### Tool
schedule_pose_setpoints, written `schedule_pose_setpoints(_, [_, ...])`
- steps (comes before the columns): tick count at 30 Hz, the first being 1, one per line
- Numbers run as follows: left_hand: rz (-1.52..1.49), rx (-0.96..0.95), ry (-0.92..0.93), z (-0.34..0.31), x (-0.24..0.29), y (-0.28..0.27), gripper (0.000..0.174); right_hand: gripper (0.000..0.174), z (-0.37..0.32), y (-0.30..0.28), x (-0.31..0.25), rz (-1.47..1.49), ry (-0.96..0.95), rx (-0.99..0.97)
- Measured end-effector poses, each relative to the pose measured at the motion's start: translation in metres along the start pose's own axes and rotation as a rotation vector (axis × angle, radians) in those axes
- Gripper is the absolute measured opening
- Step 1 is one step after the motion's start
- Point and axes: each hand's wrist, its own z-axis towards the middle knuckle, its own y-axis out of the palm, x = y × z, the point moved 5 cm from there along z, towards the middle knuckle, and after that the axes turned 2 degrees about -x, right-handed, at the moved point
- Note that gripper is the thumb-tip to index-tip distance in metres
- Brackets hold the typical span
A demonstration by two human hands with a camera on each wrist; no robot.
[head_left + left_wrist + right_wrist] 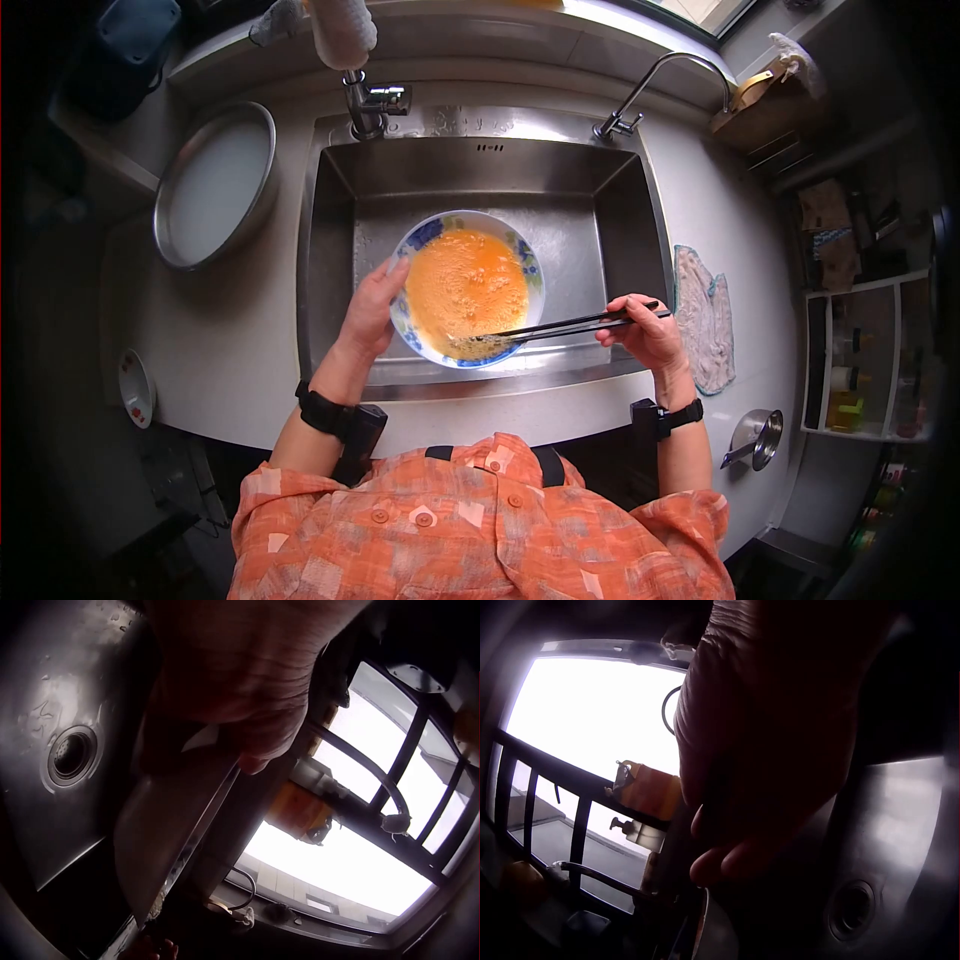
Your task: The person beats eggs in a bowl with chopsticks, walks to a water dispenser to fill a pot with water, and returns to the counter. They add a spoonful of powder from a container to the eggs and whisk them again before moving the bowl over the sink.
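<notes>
A white bowl [537, 280] with blue and green patterns on its inside wall holds frothy orange beaten egg [468, 275]. My left hand [370, 310] grips its left rim, thumb on top and the other fingers underneath. From the left wrist, the bowl's pale outer side [161, 817] shows above the sink floor. My right hand [648, 336] holds a pair of black chopsticks [570, 326] near their upper ends. Their tips dip into the egg near the bowl's front right edge. In the right wrist view the hand [772, 735] is dark and hides most of the chopsticks.
Below is a steel sink [625, 230] with a drain [73, 756]. One faucet [366, 105] stands at back left, a thin curved tap [618, 124] at back right. A large basin [268, 150] of cloudy liquid sits left; a cloth [702, 320] and small pot [752, 435] lie right.
</notes>
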Motion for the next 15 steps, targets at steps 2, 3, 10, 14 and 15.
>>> schedule_pose_setpoints(2, [-0.011,0.013,0.012,0.002,0.001,-0.004,0.032,0.026,0.0,-0.006,0.004,0.023,0.009,-0.005])
schedule_pose_setpoints(3, [-0.029,0.023,0.028,0.002,0.002,-0.006,0.032,0.026,-0.001,-0.008,0.006,0.061,0.002,-0.012])
schedule_pose_setpoints(10, [-0.106,0.085,0.119,0.003,0.013,-0.018,0.031,0.027,-0.01,-0.025,-0.004,0.129,-0.048,-0.014])
schedule_pose_setpoints(14, [-0.117,0.092,0.173,0.001,0.021,-0.029,0.033,0.026,-0.028,-0.045,-0.037,0.274,-0.274,0.067])
schedule_pose_setpoints(15, [-0.119,0.105,0.194,0.0,0.024,-0.03,0.034,0.026,-0.029,-0.044,-0.043,0.146,-0.282,0.114])
